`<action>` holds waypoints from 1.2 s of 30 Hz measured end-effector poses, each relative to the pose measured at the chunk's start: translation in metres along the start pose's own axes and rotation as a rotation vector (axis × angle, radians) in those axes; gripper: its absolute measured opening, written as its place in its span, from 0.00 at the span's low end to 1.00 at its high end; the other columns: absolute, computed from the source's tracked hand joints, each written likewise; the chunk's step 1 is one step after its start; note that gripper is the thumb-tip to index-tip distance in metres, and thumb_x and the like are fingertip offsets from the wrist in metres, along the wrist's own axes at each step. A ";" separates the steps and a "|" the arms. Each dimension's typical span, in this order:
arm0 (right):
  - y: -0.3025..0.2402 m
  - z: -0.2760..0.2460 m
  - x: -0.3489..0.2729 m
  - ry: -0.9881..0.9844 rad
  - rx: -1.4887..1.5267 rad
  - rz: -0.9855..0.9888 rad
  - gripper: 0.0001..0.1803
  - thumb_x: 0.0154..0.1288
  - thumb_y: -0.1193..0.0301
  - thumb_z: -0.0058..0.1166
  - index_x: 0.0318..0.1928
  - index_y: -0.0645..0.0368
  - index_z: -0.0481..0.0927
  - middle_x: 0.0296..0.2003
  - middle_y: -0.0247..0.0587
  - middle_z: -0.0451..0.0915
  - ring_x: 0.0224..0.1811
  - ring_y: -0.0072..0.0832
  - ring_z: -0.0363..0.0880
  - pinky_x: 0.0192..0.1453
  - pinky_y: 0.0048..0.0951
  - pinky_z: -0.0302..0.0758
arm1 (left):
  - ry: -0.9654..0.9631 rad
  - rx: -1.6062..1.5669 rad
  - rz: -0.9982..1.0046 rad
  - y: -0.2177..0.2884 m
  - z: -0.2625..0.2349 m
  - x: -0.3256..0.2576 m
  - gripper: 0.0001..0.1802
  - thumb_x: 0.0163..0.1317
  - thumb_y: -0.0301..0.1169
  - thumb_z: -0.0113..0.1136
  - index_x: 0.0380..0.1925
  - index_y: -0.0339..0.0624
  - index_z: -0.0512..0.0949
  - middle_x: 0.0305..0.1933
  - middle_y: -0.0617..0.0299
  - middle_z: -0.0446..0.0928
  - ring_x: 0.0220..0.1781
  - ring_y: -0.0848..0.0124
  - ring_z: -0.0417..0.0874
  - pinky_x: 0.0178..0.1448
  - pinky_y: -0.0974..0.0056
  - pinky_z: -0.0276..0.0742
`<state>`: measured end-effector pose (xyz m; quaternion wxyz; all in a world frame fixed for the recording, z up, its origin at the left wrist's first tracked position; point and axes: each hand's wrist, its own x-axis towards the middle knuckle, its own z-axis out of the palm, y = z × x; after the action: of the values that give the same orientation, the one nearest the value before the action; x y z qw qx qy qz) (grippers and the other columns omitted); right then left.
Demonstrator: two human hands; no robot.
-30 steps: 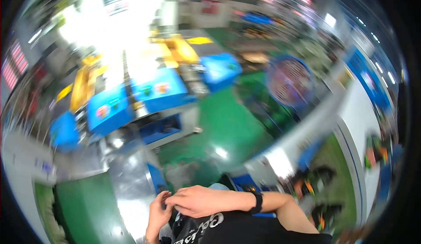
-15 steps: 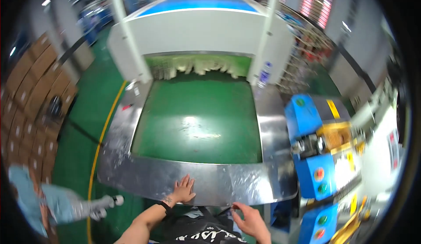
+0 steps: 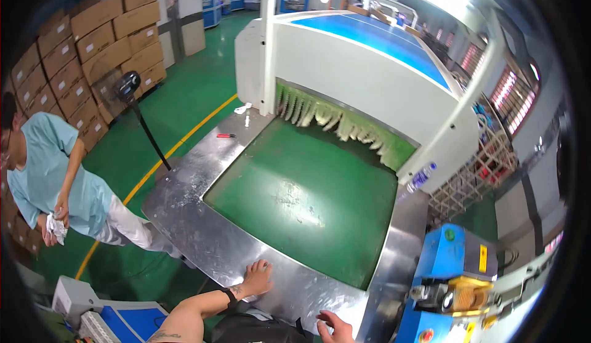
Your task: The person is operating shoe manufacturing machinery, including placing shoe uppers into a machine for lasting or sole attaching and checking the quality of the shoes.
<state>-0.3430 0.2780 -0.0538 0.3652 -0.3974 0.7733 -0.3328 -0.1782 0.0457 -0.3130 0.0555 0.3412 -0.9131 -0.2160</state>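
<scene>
My left hand [image 3: 257, 279], with a dark band at the wrist, rests palm down on the near strip of the steel table frame [image 3: 203, 229]. Its fingers lie stretched out and hold nothing. Lower down, my right hand [image 3: 334, 327] is at the near edge of the steel, partly cut off by the picture's rim. The thumb and fingers are apart, with nothing between them. Inside the frame lies a green belt [image 3: 308, 207], running under a fringed green curtain [image 3: 345, 124] into a white machine housing [image 3: 345, 66].
A co-worker in a light blue top [image 3: 55, 173] holds crumpled white material [image 3: 56, 229] at the left. Stacked cartons [image 3: 80, 53] and a stand fan [image 3: 128, 84] are behind. A bottle [image 3: 421, 177] and red pen-like object [image 3: 226, 135] lie on the steel; a blue-yellow machine [image 3: 443, 269] stands right.
My view has swung left and tilted, bringing the co-worker and cartons further in. My left hand stays on the steel; my right hand shows lower in the picture, still empty.
</scene>
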 end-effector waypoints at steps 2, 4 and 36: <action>-0.017 0.000 0.022 -0.022 0.080 0.031 0.19 0.70 0.69 0.52 0.57 0.64 0.74 0.46 0.51 0.83 0.51 0.39 0.83 0.54 0.36 0.78 | 0.054 -0.034 -0.010 -0.014 -0.012 0.026 0.31 0.55 0.42 0.60 0.57 0.39 0.70 0.59 0.50 0.65 0.63 0.53 0.65 0.63 0.45 0.59; -0.018 0.001 0.051 -0.005 0.079 -0.043 0.19 0.70 0.71 0.52 0.58 0.65 0.74 0.47 0.52 0.83 0.51 0.38 0.83 0.54 0.35 0.78 | 0.098 -0.065 -0.029 -0.028 -0.018 0.050 0.28 0.58 0.41 0.59 0.56 0.38 0.71 0.58 0.50 0.66 0.62 0.54 0.66 0.63 0.46 0.60; 0.040 -0.141 0.962 0.246 -0.889 -0.324 0.26 0.63 0.66 0.53 0.62 0.56 0.73 0.63 0.48 0.71 0.68 0.42 0.65 0.71 0.39 0.62 | -0.022 -0.108 0.017 -0.160 -0.018 0.389 0.33 0.60 0.44 0.58 0.60 0.33 0.69 0.68 0.33 0.59 0.71 0.41 0.59 0.74 0.42 0.49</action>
<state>-0.8761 -0.4966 -0.3031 0.0094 -0.5876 0.8063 -0.0672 -0.3735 -0.3202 -0.3841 0.0656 0.3275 -0.9035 -0.2684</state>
